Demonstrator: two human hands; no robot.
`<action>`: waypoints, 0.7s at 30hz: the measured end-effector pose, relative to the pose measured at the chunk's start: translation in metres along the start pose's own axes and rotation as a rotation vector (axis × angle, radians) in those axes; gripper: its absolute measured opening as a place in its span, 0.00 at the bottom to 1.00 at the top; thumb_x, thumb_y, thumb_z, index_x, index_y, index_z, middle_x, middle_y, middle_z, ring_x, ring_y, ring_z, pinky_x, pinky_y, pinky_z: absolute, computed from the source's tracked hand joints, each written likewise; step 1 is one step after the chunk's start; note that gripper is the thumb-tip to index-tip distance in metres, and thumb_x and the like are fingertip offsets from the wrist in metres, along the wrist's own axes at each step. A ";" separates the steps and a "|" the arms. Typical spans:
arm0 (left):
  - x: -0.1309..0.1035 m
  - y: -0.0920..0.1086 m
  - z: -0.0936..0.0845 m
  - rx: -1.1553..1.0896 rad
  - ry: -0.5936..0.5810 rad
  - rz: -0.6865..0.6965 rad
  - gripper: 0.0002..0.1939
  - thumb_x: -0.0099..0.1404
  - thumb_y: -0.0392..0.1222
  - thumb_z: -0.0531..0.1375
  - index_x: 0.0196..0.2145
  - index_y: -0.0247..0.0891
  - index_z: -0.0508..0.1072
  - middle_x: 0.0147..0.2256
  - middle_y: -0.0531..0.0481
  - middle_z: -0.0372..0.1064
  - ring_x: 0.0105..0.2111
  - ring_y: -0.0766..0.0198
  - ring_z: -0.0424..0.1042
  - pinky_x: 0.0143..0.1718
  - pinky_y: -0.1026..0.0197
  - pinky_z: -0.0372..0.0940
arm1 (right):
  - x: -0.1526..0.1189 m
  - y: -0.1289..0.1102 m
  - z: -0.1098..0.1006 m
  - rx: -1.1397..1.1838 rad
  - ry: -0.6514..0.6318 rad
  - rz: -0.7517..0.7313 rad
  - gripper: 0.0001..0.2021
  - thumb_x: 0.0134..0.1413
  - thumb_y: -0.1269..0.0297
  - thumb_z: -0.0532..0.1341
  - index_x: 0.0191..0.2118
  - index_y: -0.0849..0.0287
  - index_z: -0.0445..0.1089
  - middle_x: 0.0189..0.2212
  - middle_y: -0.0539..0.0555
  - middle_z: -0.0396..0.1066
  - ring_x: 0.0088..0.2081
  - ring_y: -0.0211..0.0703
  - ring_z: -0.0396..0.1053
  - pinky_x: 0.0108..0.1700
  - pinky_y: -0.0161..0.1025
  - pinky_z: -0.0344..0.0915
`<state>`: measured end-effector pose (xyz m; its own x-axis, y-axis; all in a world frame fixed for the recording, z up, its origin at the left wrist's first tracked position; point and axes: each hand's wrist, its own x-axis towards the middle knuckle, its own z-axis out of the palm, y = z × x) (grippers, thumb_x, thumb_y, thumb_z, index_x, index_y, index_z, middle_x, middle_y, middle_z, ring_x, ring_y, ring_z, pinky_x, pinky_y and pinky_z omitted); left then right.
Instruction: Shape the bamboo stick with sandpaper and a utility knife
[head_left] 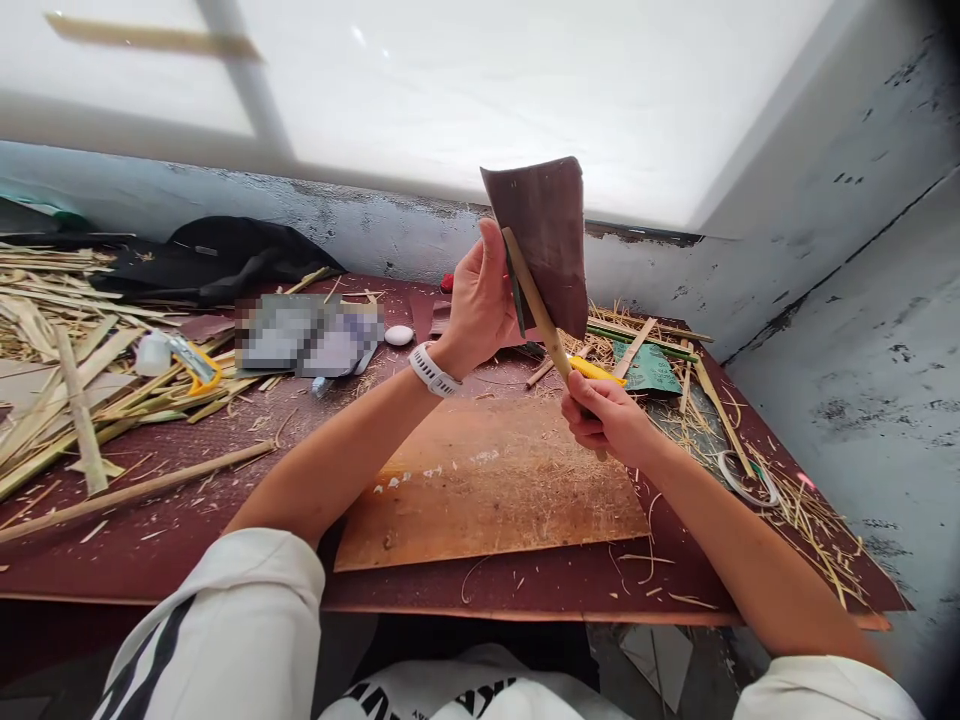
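My left hand [481, 290] is raised above the table, its thumb upright and its fingers closed on a curved, dark brown sheet of sandpaper [553, 225]. Against the sandpaper's inner face rests a slim bamboo strip [534, 292], tilted with its upper end by my left thumb. My right hand [609, 415] grips the lower part of that strip, fingers wrapped round it. Below both hands lies a worn wooden board [487, 500]. Just beyond my right hand shows a yellow tool [598, 370], partly hidden.
Bamboo strips [75, 400] pile up on the left beside a yellow-edged utility knife [195, 362]. A black cloth item [225, 255] lies behind them. A white oval object [399, 336] sits mid-table. Shavings, a green sheet [652, 368] and a white ring [746, 480] occupy the right, near the wall.
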<state>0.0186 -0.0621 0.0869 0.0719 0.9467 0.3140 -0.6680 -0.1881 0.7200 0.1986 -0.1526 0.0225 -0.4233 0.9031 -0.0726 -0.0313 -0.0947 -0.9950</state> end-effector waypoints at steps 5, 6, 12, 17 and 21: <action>-0.004 0.011 -0.002 -0.045 -0.103 -0.043 0.34 0.68 0.76 0.55 0.41 0.41 0.81 0.27 0.45 0.75 0.32 0.55 0.80 0.26 0.60 0.75 | -0.006 -0.004 0.009 0.148 -0.223 0.120 0.28 0.64 0.38 0.62 0.25 0.58 0.63 0.17 0.39 0.44 0.16 0.27 0.36 0.15 0.27 0.38; -0.006 0.015 -0.001 -0.055 -0.135 -0.071 0.37 0.68 0.77 0.53 0.41 0.40 0.81 0.27 0.45 0.75 0.32 0.54 0.80 0.26 0.60 0.76 | -0.006 -0.005 0.011 0.170 -0.259 0.141 0.28 0.64 0.38 0.62 0.25 0.58 0.63 0.17 0.39 0.44 0.16 0.27 0.36 0.15 0.27 0.38; -0.014 0.036 0.009 -0.302 -0.418 -0.063 0.32 0.79 0.66 0.45 0.45 0.41 0.80 0.43 0.48 0.80 0.39 0.61 0.81 0.44 0.58 0.79 | -0.004 -0.009 0.015 0.144 -0.244 0.170 0.28 0.64 0.38 0.62 0.26 0.59 0.63 0.17 0.40 0.46 0.16 0.26 0.37 0.15 0.26 0.39; -0.005 0.043 0.006 -0.277 -0.120 -0.110 0.25 0.77 0.63 0.54 0.39 0.39 0.75 0.28 0.53 0.73 0.24 0.68 0.77 0.28 0.68 0.75 | 0.007 -0.014 0.017 0.036 -0.157 0.132 0.29 0.64 0.37 0.61 0.26 0.58 0.63 0.18 0.40 0.44 0.17 0.27 0.36 0.16 0.27 0.38; 0.001 0.042 -0.002 -0.320 -0.038 -0.142 0.25 0.79 0.63 0.51 0.39 0.39 0.73 0.21 0.57 0.64 0.16 0.72 0.69 0.19 0.71 0.66 | 0.018 -0.014 0.018 -0.017 -0.122 0.120 0.30 0.64 0.35 0.59 0.25 0.58 0.62 0.17 0.39 0.42 0.17 0.27 0.35 0.16 0.28 0.38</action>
<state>-0.0105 -0.0682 0.1162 0.2047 0.9458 0.2520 -0.8471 0.0422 0.5298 0.1756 -0.1427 0.0368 -0.5301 0.8278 -0.1836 0.0413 -0.1910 -0.9807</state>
